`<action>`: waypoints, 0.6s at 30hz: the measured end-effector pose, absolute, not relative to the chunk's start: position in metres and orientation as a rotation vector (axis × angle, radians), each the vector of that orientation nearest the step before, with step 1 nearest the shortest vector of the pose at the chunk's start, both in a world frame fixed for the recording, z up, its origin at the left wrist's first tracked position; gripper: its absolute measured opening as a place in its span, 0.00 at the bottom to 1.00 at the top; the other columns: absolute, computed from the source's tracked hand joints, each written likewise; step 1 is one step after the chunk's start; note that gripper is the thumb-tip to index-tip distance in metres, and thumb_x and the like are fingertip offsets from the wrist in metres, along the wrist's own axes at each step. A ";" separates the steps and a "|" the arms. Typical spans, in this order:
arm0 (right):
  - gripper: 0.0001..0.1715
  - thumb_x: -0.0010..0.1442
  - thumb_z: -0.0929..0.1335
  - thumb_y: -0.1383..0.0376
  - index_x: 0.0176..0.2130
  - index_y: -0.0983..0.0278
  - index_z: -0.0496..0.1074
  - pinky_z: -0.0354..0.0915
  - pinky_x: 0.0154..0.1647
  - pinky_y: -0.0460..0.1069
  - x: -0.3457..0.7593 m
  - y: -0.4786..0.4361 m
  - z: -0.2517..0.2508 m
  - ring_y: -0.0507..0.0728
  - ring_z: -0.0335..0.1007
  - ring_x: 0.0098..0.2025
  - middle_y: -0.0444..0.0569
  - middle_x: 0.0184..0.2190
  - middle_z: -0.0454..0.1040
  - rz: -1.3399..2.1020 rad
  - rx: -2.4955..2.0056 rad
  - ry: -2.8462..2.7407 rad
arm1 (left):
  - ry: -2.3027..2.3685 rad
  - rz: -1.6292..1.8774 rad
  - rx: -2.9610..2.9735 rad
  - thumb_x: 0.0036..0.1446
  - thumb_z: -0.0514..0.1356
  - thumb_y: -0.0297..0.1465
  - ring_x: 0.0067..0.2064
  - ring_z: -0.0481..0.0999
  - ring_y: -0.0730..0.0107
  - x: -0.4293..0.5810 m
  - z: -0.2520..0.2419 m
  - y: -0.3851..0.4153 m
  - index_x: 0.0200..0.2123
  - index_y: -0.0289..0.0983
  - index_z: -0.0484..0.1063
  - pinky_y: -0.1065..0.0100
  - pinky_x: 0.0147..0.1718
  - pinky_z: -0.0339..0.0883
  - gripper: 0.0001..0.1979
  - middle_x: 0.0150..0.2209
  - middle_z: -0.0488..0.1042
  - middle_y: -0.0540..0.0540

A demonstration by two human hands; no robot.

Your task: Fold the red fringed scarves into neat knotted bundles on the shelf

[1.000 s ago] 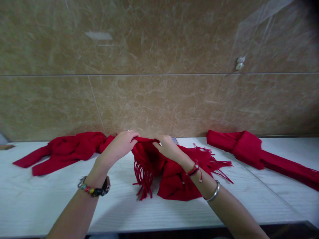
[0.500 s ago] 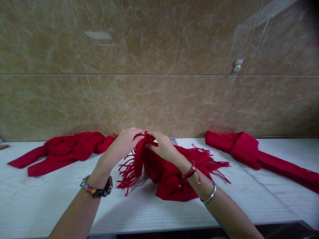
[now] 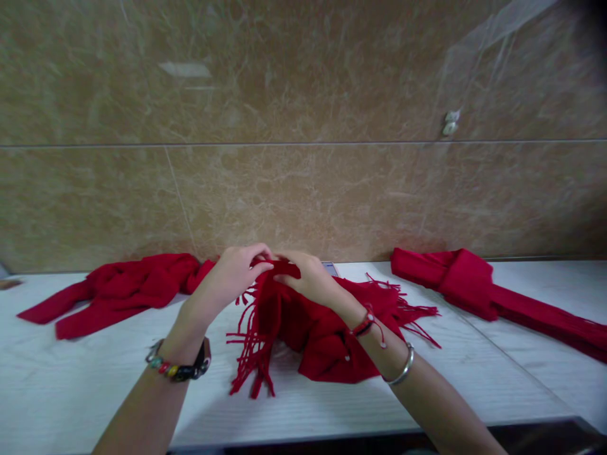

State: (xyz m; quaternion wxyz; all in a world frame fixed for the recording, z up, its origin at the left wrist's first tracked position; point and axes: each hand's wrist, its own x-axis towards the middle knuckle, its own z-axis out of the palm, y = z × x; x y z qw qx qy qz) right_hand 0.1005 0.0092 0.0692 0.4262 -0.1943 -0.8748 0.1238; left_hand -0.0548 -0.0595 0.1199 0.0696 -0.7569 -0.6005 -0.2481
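A red fringed scarf (image 3: 327, 328) lies bunched on the white table, one end lifted at its left side. My left hand (image 3: 241, 268) pinches the raised edge from the left, thumb and fingers closed on the cloth. From the right, my right hand (image 3: 303, 278) grips the same edge, its thumb below and its fingers above. Fringe strands hang from the lifted end below my left hand. The crumpled rest of this scarf spreads beneath my right wrist, with more fringe to the right.
Another red scarf (image 3: 137, 284) lies loosely heaped at the left. A folded red scarf (image 3: 467, 281) stretches to the right edge. Behind the white table (image 3: 294, 417) rises a brown marbled wall. A small flat object (image 3: 331, 268) shows behind my right hand.
The lifted scarf end has turned and spread between my hands, its fringe now hanging lower toward the table's front. My fingers have moved slightly along the edge.
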 end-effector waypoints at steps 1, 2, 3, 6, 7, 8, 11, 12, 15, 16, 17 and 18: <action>0.14 0.52 0.67 0.70 0.41 0.67 0.71 0.62 0.40 0.45 0.099 0.007 0.071 0.52 0.69 0.38 0.50 0.37 0.75 0.327 -0.491 -2.206 | -1.809 -0.770 -2.288 0.52 0.54 0.33 0.33 0.73 0.70 -0.054 0.120 -0.060 0.35 0.38 0.70 0.72 0.33 0.62 0.09 0.32 0.75 0.50; 0.10 0.53 0.65 0.71 0.38 0.66 0.72 0.62 0.37 0.44 0.098 0.006 0.073 0.51 0.70 0.35 0.49 0.34 0.76 0.341 -0.514 -2.214 | -1.811 -0.789 -2.296 0.51 0.54 0.32 0.32 0.73 0.71 -0.053 0.120 -0.061 0.34 0.37 0.69 0.73 0.32 0.62 0.08 0.32 0.75 0.50; 0.09 0.54 0.64 0.72 0.35 0.66 0.73 0.61 0.35 0.44 0.098 0.005 0.074 0.51 0.69 0.33 0.47 0.32 0.76 0.344 -0.543 -2.216 | -1.813 -0.798 -2.304 0.51 0.55 0.32 0.32 0.72 0.71 -0.054 0.121 -0.061 0.35 0.37 0.69 0.73 0.31 0.62 0.08 0.32 0.75 0.50; 0.08 0.55 0.64 0.70 0.31 0.65 0.74 0.60 0.33 0.44 0.100 0.005 0.076 0.50 0.68 0.30 0.46 0.29 0.76 0.340 -0.609 -2.205 | -1.821 -0.768 -2.314 0.51 0.54 0.32 0.30 0.72 0.72 -0.057 0.122 -0.064 0.34 0.37 0.69 0.73 0.30 0.61 0.07 0.31 0.75 0.50; 0.08 0.55 0.64 0.69 0.32 0.65 0.73 0.60 0.32 0.44 0.101 0.005 0.076 0.50 0.68 0.30 0.46 0.29 0.76 0.358 -0.599 -2.214 | -1.820 -0.743 -2.316 0.52 0.53 0.32 0.30 0.71 0.72 -0.058 0.122 -0.064 0.33 0.37 0.69 0.73 0.30 0.60 0.08 0.30 0.74 0.51; 0.07 0.55 0.65 0.69 0.34 0.65 0.73 0.60 0.32 0.44 0.101 0.005 0.076 0.50 0.68 0.30 0.47 0.30 0.76 0.382 -0.575 -2.231 | -1.815 -0.718 -2.321 0.52 0.52 0.32 0.30 0.71 0.72 -0.057 0.122 -0.065 0.32 0.38 0.69 0.73 0.30 0.60 0.08 0.29 0.74 0.51; 0.08 0.55 0.65 0.69 0.36 0.65 0.73 0.60 0.33 0.43 0.099 0.002 0.076 0.50 0.69 0.32 0.47 0.32 0.76 0.413 -0.525 -2.268 | -1.784 -0.678 -2.356 0.53 0.51 0.32 0.30 0.71 0.72 -0.053 0.122 -0.065 0.30 0.38 0.70 0.73 0.31 0.60 0.09 0.29 0.74 0.51; 0.08 0.55 0.65 0.70 0.35 0.65 0.73 0.60 0.33 0.43 0.098 0.002 0.076 0.50 0.69 0.32 0.47 0.31 0.76 0.402 -0.544 -2.269 | -1.773 -0.678 -2.361 0.53 0.51 0.31 0.30 0.71 0.72 -0.051 0.122 -0.065 0.30 0.38 0.70 0.73 0.31 0.60 0.09 0.29 0.74 0.51; 0.09 0.56 0.64 0.70 0.33 0.64 0.73 0.59 0.32 0.43 0.098 0.002 0.076 0.50 0.69 0.30 0.46 0.29 0.76 0.356 -0.612 -2.262 | -1.748 -0.687 -2.320 0.53 0.50 0.32 0.30 0.71 0.72 -0.050 0.123 -0.066 0.30 0.38 0.70 0.72 0.30 0.59 0.09 0.29 0.74 0.51; 0.08 0.55 0.64 0.70 0.33 0.64 0.73 0.59 0.32 0.43 0.099 0.003 0.076 0.50 0.69 0.31 0.46 0.29 0.76 0.342 -0.616 -2.272 | -1.745 -0.695 -2.285 0.53 0.50 0.32 0.30 0.71 0.71 -0.051 0.123 -0.067 0.30 0.38 0.69 0.72 0.30 0.59 0.10 0.29 0.74 0.51; 0.08 0.55 0.64 0.70 0.33 0.64 0.74 0.59 0.32 0.43 0.101 0.005 0.076 0.50 0.69 0.31 0.46 0.29 0.76 0.326 -0.620 -2.287 | -1.750 -0.707 -2.246 0.54 0.49 0.33 0.31 0.71 0.71 -0.052 0.124 -0.069 0.30 0.38 0.69 0.72 0.30 0.59 0.10 0.29 0.74 0.50; 0.07 0.54 0.65 0.70 0.33 0.64 0.74 0.59 0.32 0.43 0.102 0.006 0.075 0.50 0.69 0.31 0.46 0.29 0.76 0.310 -0.626 -2.305 | -1.762 -0.714 -2.213 0.54 0.49 0.33 0.30 0.71 0.71 -0.053 0.125 -0.070 0.31 0.37 0.69 0.72 0.30 0.59 0.10 0.29 0.74 0.50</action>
